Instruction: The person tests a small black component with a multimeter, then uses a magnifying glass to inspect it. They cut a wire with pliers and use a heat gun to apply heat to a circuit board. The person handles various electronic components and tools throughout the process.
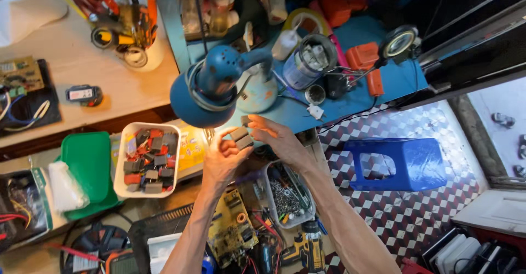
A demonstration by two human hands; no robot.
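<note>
While the white tray [121, 189] of grey and red blocks sits at your left, your left hand [222, 156] pinches two small grey blocks [241, 137] under the blue lamp [211, 90]; your right hand [276, 137] grips them too, seemingly inspecting. Next, steady them apart carefully.

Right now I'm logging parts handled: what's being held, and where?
Small grey box-shaped components, pinched at their edges between the left hand and right hand fingertips.
</note>
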